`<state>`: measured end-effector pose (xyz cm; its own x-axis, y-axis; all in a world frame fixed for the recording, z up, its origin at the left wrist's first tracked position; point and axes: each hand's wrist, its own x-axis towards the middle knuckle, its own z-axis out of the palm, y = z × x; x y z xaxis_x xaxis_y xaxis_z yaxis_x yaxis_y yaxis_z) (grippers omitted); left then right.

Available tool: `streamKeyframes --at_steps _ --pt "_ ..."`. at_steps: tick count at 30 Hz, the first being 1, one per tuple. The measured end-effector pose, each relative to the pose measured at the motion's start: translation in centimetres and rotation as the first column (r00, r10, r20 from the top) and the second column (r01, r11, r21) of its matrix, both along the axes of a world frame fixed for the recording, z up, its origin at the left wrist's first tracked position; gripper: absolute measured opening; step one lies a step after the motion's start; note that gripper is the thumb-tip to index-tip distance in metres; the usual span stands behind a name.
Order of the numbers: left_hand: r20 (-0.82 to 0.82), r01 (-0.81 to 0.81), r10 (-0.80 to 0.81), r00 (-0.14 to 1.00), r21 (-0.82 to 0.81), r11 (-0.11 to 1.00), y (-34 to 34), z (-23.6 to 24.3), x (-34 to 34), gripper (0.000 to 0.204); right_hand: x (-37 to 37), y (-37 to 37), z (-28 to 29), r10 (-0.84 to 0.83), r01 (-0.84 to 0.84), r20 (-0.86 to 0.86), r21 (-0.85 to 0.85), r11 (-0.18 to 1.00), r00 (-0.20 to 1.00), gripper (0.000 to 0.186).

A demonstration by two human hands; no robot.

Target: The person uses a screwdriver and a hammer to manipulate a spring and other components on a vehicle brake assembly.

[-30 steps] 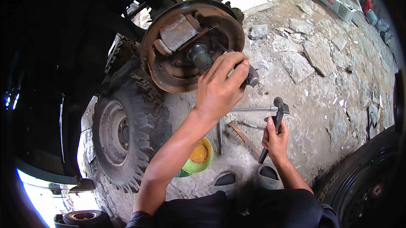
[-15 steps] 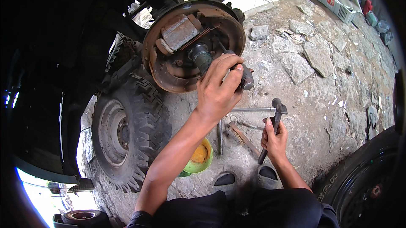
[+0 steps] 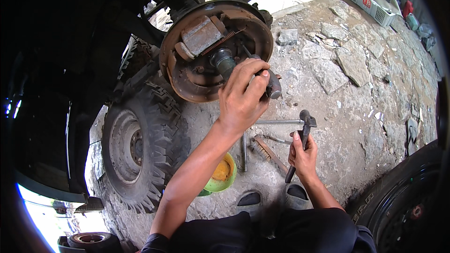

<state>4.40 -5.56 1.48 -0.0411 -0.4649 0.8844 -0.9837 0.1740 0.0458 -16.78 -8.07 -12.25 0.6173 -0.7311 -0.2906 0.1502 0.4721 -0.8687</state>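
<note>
Your left hand (image 3: 243,94) had its fingers closed round a dark-handled tool (image 3: 275,92) at centre frame. Over the last second its blunt end dipped slightly down and left, then hardly moved; its thin shank pointed up-left into the rusty brake assembly (image 3: 187,72) in the upper middle. Whether the tip touched, you couldn't tell from this view. Your right hand (image 3: 304,157), lower right of centre, stayed wrapped around the hammer (image 3: 306,130), whose head drifted slightly left yet remained well apart from the tool. That looked more like settling your aim than striking. Farther out, the wire brush (image 3: 272,153) lay at lower centre, and the knobby tyre (image 3: 164,150) stood at centre left.
</note>
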Motion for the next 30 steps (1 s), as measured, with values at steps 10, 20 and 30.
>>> streamKeyframes --at_steps 10,20,30 --pt "-0.143 -0.196 0.223 0.964 0.179 0.964 0.4 2.6 -1.0 0.027 -0.4 0.3 3.6 -0.053 0.126 0.374 -0.175 0.977 0.926 0.037" --pt "-0.221 0.044 0.056 0.974 0.424 0.905 0.0 4.0 -0.1 0.018 2.3 -1.8 9.1 0.257 0.138 0.242 -0.921 0.364 0.936 0.019" --pt "-0.267 0.149 -0.008 0.964 0.513 0.845 0.2 5.8 1.1 0.025 5.0 -1.5 8.5 0.199 0.273 0.341 -0.912 0.305 0.919 0.015"
